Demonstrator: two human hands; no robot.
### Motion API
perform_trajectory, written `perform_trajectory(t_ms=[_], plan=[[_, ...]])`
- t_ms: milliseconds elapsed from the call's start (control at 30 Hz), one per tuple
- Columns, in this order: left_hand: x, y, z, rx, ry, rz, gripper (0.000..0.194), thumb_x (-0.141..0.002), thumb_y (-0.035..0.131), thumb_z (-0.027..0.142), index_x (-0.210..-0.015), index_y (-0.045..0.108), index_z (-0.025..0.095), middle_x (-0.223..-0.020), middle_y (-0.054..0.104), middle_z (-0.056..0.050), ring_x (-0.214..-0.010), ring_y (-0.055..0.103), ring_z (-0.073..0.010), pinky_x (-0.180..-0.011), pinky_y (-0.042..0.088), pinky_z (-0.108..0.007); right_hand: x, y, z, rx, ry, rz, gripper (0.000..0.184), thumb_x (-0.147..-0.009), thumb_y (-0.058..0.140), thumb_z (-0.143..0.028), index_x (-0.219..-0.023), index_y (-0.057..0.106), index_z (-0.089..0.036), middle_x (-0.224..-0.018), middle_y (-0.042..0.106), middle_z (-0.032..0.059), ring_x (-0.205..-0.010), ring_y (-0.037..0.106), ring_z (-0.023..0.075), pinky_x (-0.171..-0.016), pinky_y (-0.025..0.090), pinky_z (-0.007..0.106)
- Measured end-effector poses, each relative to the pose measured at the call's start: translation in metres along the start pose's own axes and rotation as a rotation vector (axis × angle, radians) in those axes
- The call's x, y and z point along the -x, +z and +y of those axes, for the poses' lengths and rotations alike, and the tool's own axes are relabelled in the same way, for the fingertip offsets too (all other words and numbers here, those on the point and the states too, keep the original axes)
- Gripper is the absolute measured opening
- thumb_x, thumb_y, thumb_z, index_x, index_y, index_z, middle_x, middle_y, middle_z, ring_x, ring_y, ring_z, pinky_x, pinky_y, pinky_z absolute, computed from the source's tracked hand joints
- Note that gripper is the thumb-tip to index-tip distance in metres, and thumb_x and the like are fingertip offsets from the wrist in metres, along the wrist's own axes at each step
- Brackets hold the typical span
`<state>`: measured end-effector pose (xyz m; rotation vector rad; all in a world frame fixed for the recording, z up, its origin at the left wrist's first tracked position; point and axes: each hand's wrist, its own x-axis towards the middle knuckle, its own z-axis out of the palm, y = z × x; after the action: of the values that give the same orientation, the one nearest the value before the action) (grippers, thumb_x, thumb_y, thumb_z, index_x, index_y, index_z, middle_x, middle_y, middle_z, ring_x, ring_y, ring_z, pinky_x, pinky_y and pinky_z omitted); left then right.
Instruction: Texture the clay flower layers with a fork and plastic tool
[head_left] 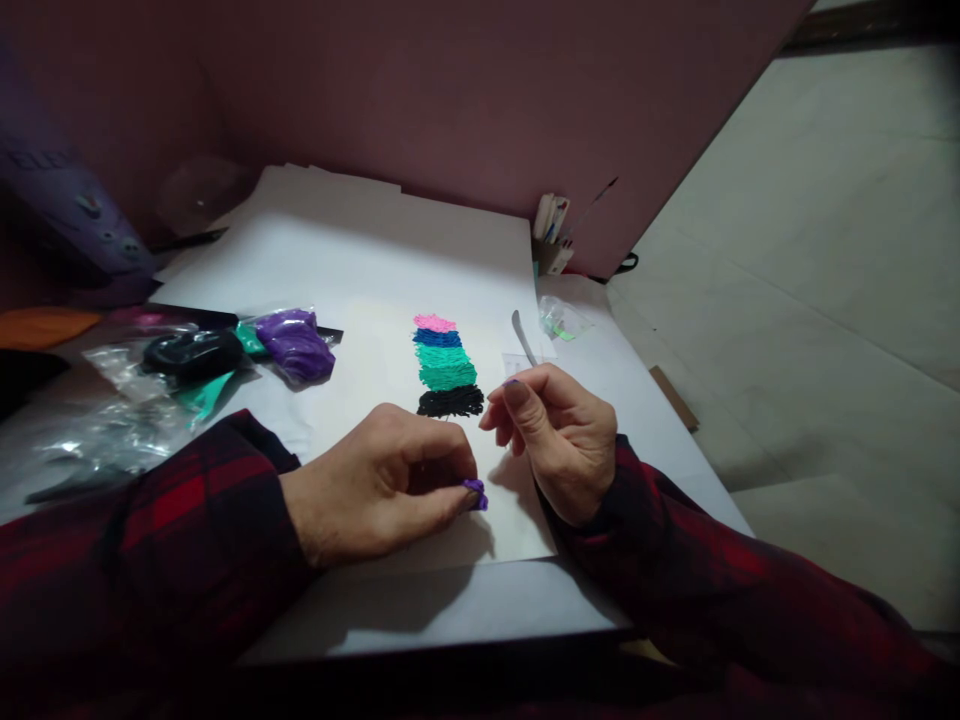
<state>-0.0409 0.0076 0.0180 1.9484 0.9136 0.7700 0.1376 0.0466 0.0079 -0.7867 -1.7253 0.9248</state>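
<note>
A lump of purple modelling clay (475, 494) is pinched between the thumb and fingers of my left hand (390, 480), low over the white paper (375, 380). My right hand (559, 430) is raised beside it, thumb and index finger pressed together on what looks like a tiny bit of the same purple clay (511, 382). Just beyond both hands, a panel of thin clay strands (446, 368) lies on the paper in bands of pink, blue, green and black. The black band is nearest to me. A curved metal blade-like tool (523, 336) lies past my right hand.
Plastic-wrapped clay in purple (296, 345) and black (193, 352) lies at the left among crumpled clear bags (112, 440). A small clear bag (562, 318) is at the right. White holders with pens (551, 220) stand by the wall. The table edge drops off at the right.
</note>
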Motion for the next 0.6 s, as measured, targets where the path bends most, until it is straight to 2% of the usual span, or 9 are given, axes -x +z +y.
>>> perform_trajectory(t_ms=[167,267,400,500,600], plan=[[0.000,0.000,0.000,0.053,-0.009,0.018,0.009,-0.079,0.055,0.013,-0.071,0.059,0.015,-0.051,0.050,0.004,-0.044,0.044,-0.0073,-0.042,0.034,-0.018,0.001,0.001,-0.002,0.004,0.000,0.018,0.021,-0.089,0.053,-0.033,-0.077,0.060,-0.017,-0.063,0.061,0.0001,-0.050,0.051,0.0078,-0.044,0.041,0.022],[-0.001,0.001,0.002,0.076,-0.046,0.036,0.009,-0.080,0.056,0.017,-0.072,0.060,0.015,-0.054,0.055,0.002,-0.047,0.049,-0.0090,-0.044,0.037,-0.019,0.001,0.002,-0.002,-0.004,-0.002,0.044,0.021,-0.089,0.053,-0.033,-0.077,0.060,-0.017,-0.062,0.061,0.0001,-0.049,0.050,0.0077,-0.044,0.041,0.022],[-0.004,-0.001,0.002,0.150,-0.135,0.191,0.010,-0.079,0.062,0.021,-0.072,0.062,0.014,-0.060,0.062,-0.001,-0.056,0.055,-0.0110,-0.051,0.043,-0.021,0.002,0.001,-0.001,-0.010,-0.009,0.046,0.022,-0.089,0.052,-0.033,-0.077,0.059,-0.017,-0.063,0.061,0.0001,-0.049,0.050,0.0078,-0.045,0.041,0.022],[-0.008,-0.003,-0.001,0.276,-0.218,0.310,0.011,-0.076,0.066,0.023,-0.072,0.061,0.014,-0.053,0.057,0.002,-0.048,0.050,-0.0084,-0.045,0.039,-0.019,0.003,-0.001,0.001,-0.004,-0.007,0.006,0.021,-0.090,0.051,-0.033,-0.079,0.059,-0.017,-0.065,0.061,0.0001,-0.051,0.051,0.0081,-0.045,0.042,0.022],[-0.010,-0.004,-0.004,0.386,-0.246,0.350,0.012,-0.076,0.067,0.024,-0.072,0.061,0.014,-0.051,0.056,0.002,-0.044,0.047,-0.0078,-0.043,0.038,-0.019,0.003,-0.002,0.002,0.028,-0.005,-0.034,0.020,-0.090,0.050,-0.032,-0.080,0.059,-0.017,-0.068,0.061,0.0003,-0.053,0.052,0.0082,-0.046,0.043,0.022]])
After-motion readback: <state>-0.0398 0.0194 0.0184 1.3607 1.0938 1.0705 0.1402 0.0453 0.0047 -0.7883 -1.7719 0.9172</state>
